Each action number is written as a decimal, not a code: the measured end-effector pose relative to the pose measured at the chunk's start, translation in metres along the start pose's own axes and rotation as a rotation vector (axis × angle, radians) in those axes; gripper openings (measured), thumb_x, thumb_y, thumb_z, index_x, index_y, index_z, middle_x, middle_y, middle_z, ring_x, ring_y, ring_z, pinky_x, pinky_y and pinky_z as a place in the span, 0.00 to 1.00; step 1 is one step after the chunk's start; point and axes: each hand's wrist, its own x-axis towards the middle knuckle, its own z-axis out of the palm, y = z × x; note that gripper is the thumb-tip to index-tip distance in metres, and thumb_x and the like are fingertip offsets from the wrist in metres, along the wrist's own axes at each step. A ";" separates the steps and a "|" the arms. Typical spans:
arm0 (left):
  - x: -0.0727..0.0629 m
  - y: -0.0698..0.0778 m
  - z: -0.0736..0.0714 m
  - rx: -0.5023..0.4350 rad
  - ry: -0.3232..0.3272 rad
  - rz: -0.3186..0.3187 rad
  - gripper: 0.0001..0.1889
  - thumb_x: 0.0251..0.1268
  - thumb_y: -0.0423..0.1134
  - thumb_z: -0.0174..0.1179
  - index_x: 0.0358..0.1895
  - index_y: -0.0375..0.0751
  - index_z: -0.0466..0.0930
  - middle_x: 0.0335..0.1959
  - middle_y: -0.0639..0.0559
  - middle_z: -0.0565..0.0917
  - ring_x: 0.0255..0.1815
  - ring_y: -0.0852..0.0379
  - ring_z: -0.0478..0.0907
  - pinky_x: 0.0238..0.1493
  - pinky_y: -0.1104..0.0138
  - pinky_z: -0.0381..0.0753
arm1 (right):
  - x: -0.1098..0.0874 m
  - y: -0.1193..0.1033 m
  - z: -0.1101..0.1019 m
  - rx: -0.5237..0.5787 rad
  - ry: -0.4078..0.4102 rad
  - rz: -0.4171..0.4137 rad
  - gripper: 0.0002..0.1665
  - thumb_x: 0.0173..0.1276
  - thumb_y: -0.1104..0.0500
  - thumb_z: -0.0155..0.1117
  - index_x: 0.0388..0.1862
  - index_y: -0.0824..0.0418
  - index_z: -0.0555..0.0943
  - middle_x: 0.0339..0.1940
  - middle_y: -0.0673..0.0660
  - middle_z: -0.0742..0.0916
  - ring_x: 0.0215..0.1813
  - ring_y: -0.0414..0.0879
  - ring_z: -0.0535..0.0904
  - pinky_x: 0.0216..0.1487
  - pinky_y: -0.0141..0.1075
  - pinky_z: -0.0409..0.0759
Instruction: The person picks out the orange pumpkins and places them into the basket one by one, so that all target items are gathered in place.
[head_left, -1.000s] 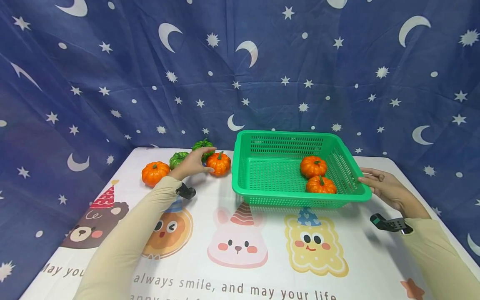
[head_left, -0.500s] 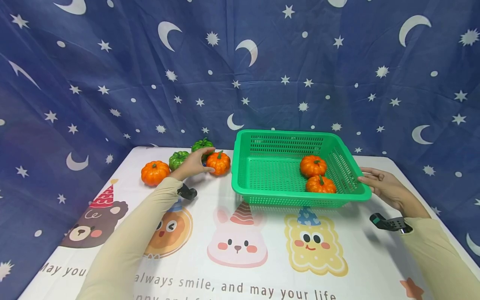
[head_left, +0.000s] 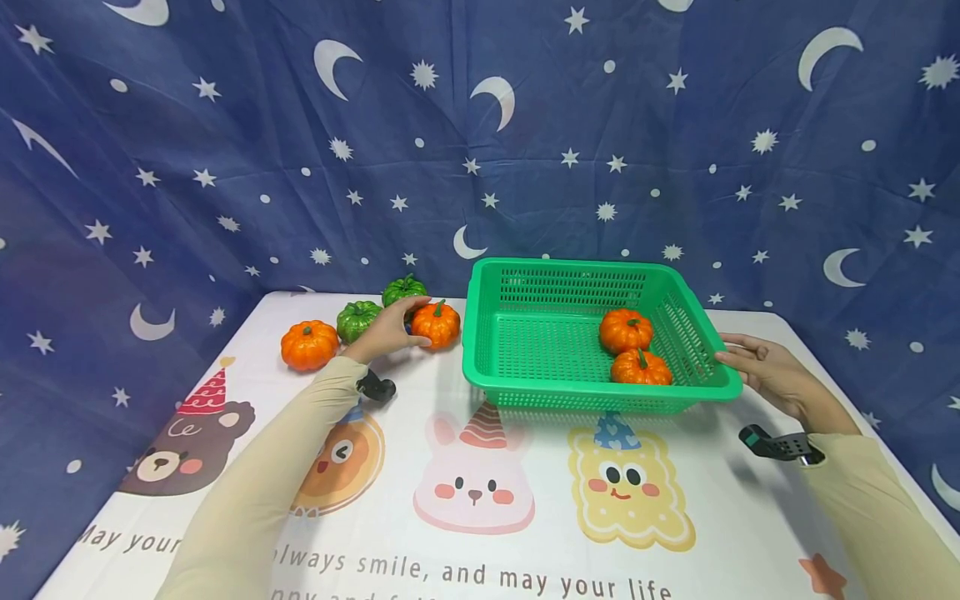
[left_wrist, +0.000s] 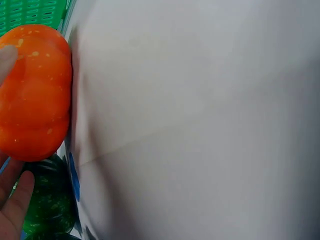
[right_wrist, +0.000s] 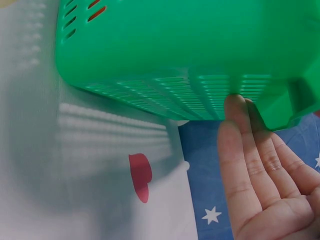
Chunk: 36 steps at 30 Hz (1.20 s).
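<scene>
In the head view, my left hand (head_left: 386, 332) is at an orange pumpkin (head_left: 437, 325), just left of the green basket (head_left: 600, 390). Thumb and fingers hold it from either side. Close up in the left wrist view, the thumb (left_wrist: 6, 60) lies on the glossy orange pumpkin (left_wrist: 37, 100), with other fingers (left_wrist: 19, 200) below it. My right hand (head_left: 776, 375) grips the basket's right rim. Seen from the right wrist, straight fingers (right_wrist: 250, 150) touch the green basket (right_wrist: 165, 40) from outside; the thumb is hidden there. Two orange pumpkins (head_left: 626, 332) lie in the basket's right part.
Left of my left hand sits another orange pumpkin (head_left: 309, 345). Two green pumpkins (head_left: 357, 321) stand behind the hand, near the table's back edge. A cartoon-print cloth (head_left: 555, 508) covers the table. Behind it hangs a blue curtain (head_left: 540, 150) with stars and moons.
</scene>
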 end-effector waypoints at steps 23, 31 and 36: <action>-0.004 -0.006 0.003 0.003 0.024 -0.003 0.40 0.49 0.31 0.70 0.67 0.30 0.62 0.63 0.33 0.69 0.62 0.39 0.69 0.65 0.51 0.70 | 0.000 0.002 0.001 -0.019 0.001 -0.004 0.18 0.68 0.61 0.58 0.52 0.48 0.65 0.37 0.34 0.83 0.41 0.29 0.81 0.41 0.23 0.81; -0.005 -0.006 0.005 -0.047 0.043 -0.004 0.39 0.49 0.30 0.70 0.67 0.29 0.63 0.64 0.34 0.69 0.60 0.39 0.70 0.64 0.51 0.71 | 0.001 0.003 0.000 -0.019 0.000 -0.006 0.17 0.68 0.61 0.58 0.52 0.48 0.66 0.37 0.34 0.83 0.41 0.29 0.81 0.41 0.23 0.81; -0.004 -0.007 0.006 -0.061 0.045 -0.014 0.38 0.49 0.29 0.69 0.66 0.28 0.63 0.63 0.33 0.68 0.60 0.39 0.70 0.64 0.51 0.72 | 0.000 0.003 0.000 0.014 -0.004 -0.015 0.17 0.68 0.63 0.57 0.51 0.48 0.66 0.37 0.35 0.84 0.40 0.29 0.81 0.41 0.24 0.82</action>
